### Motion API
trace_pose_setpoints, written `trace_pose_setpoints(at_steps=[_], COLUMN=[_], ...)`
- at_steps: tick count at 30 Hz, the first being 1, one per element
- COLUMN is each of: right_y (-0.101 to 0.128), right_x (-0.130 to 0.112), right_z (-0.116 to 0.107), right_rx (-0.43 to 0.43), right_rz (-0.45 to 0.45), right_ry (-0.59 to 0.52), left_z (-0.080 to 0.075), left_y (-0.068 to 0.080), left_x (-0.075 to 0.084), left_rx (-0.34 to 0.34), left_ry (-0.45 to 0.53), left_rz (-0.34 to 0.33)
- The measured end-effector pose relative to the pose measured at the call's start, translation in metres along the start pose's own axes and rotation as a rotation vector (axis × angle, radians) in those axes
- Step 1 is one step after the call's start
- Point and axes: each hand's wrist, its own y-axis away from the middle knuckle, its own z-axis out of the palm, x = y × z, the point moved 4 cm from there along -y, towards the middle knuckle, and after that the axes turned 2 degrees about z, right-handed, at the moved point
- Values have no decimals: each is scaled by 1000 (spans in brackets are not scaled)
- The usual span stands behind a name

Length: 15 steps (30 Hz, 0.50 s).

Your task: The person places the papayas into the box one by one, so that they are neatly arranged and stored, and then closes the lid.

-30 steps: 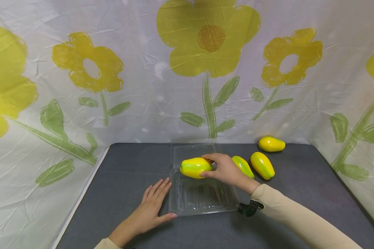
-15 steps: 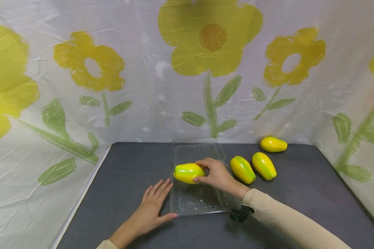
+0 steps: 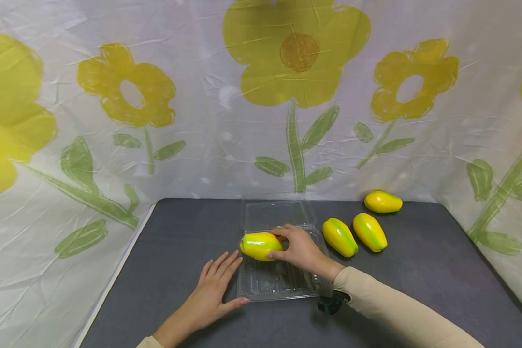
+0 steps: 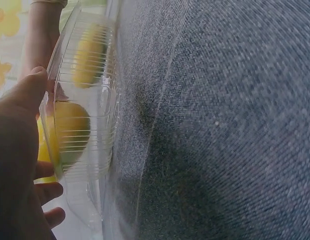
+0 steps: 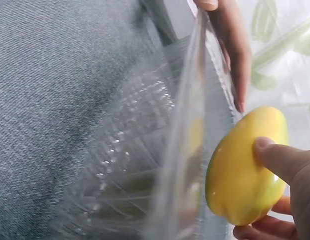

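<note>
Yellow-green papaya grasped by right hand over clear tray; left hand laid flat, released, on worktop against tray edge.

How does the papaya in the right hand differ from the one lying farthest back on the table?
The held papaya is gripped by the right hand over the clear plastic tray; the far papaya lies untouched on the grey table beside the backdrop. The held papaya shows a green band near one end; the far papaya looks almost all yellow. Both lie lengthwise, pointing roughly left to right, and share the same glossy elongated shape.
</note>
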Motion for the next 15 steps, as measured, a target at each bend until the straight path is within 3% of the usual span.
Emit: trace_pose_setpoints(at_steps=[15], right_y=[4], right_x=[5], right_z=[9], right_rx=[1], right_rz=[-5], right_ry=[0], left_z=[1], left_y=[-1], left_x=[0], left_rx=[-17], left_ry=[5], left_rz=[-14])
